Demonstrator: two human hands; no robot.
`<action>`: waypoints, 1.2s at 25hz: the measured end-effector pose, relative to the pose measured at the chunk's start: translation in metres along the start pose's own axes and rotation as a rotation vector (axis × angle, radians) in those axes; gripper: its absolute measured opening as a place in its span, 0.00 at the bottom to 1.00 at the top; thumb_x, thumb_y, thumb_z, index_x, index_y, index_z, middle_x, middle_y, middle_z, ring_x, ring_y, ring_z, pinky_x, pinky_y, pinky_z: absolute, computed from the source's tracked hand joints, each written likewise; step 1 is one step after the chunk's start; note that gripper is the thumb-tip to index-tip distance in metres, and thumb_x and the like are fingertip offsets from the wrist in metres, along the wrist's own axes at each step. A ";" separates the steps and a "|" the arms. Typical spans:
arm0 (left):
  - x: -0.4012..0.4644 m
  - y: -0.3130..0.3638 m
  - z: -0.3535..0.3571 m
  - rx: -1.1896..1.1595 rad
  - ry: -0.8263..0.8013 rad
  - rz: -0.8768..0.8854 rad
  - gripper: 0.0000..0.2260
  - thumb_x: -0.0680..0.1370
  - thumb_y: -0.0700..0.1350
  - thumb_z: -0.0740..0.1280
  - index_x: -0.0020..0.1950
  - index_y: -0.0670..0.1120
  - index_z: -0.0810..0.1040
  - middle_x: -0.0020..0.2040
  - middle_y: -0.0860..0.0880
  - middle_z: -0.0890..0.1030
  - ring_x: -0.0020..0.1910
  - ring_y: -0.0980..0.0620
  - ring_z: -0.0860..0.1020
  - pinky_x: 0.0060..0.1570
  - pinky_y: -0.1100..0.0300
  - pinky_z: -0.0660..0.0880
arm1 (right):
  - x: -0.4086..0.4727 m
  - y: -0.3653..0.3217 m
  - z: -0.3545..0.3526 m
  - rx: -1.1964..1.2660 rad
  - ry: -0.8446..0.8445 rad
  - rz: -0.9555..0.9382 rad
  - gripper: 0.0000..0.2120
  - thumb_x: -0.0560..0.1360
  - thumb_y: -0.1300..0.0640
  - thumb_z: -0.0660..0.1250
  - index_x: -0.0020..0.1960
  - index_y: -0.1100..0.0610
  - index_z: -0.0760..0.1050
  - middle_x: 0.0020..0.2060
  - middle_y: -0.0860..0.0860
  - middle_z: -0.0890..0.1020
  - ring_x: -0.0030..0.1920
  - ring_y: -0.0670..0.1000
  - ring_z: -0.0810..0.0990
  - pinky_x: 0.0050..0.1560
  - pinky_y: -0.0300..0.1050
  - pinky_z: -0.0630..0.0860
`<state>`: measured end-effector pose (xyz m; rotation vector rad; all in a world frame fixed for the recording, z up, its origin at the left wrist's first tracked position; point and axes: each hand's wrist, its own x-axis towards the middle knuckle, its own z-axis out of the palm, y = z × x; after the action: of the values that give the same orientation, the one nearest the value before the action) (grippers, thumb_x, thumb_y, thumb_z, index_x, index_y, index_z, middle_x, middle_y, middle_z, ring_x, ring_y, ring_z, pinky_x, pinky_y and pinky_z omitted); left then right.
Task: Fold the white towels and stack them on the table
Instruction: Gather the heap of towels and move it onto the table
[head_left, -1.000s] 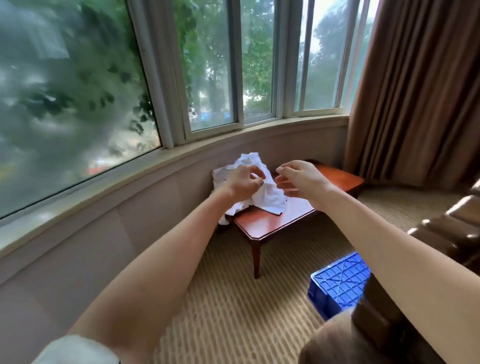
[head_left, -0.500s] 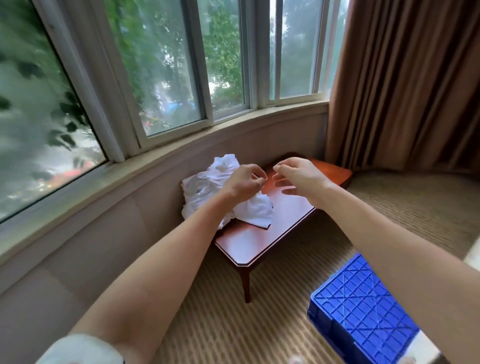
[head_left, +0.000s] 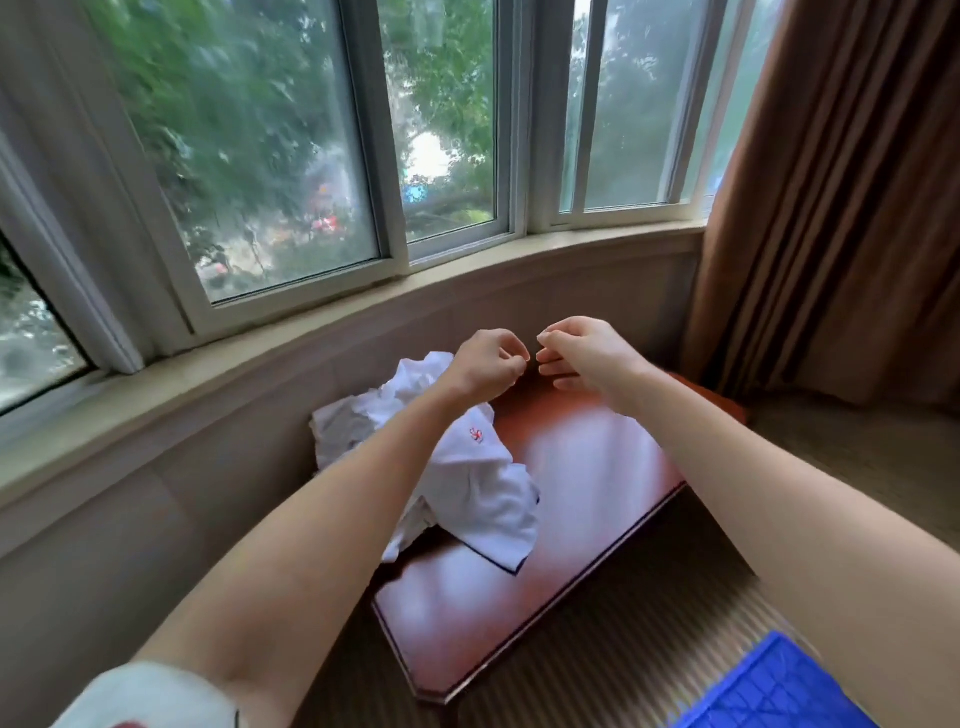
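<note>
A crumpled pile of white towels (head_left: 467, 483) lies on the left half of a low reddish wooden table (head_left: 582, 499). The top piece carries a small red emblem and a dark edge trim. My left hand (head_left: 488, 364) hovers above the far end of the pile with its fingers curled into the palm, holding nothing. My right hand (head_left: 584, 353) hangs close beside it over the bare tabletop, fingers loosely bent, also empty. The fingertips of the two hands nearly meet. My left forearm hides part of the pile.
A curved wall and window sill (head_left: 363, 306) run right behind the table. A brown curtain (head_left: 841, 208) hangs at the right. A blue plastic crate (head_left: 769, 691) stands on the striped carpet (head_left: 597, 649) at the lower right.
The view has closed in on the table, which now looks larger. My left hand has come up off the towel pile, and both hands have drawn nearer to each other.
</note>
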<state>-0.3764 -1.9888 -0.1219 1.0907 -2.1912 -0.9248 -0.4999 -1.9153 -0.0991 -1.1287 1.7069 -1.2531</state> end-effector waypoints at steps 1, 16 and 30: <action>0.018 -0.007 0.001 0.001 0.000 -0.027 0.08 0.74 0.34 0.61 0.47 0.42 0.79 0.39 0.43 0.79 0.37 0.48 0.76 0.45 0.58 0.74 | 0.023 0.001 0.001 -0.007 -0.019 0.010 0.05 0.79 0.57 0.62 0.44 0.53 0.74 0.41 0.52 0.79 0.41 0.48 0.80 0.40 0.40 0.76; 0.262 -0.192 -0.039 -0.087 0.052 -0.434 0.07 0.76 0.37 0.59 0.49 0.44 0.76 0.41 0.47 0.77 0.38 0.52 0.75 0.34 0.62 0.70 | 0.343 0.046 0.099 -0.305 -0.350 -0.004 0.10 0.78 0.55 0.63 0.55 0.59 0.76 0.46 0.54 0.80 0.46 0.49 0.77 0.44 0.43 0.74; 0.294 -0.288 -0.065 -0.117 0.164 -0.773 0.07 0.76 0.39 0.58 0.46 0.44 0.75 0.41 0.47 0.75 0.41 0.49 0.74 0.38 0.60 0.71 | 0.468 0.093 0.168 -0.523 -0.639 0.000 0.22 0.75 0.48 0.66 0.66 0.54 0.70 0.63 0.52 0.72 0.60 0.53 0.73 0.53 0.45 0.72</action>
<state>-0.3540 -2.3824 -0.2573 1.9245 -1.5486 -1.1916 -0.5335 -2.3946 -0.2583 -1.6115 1.5452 -0.3538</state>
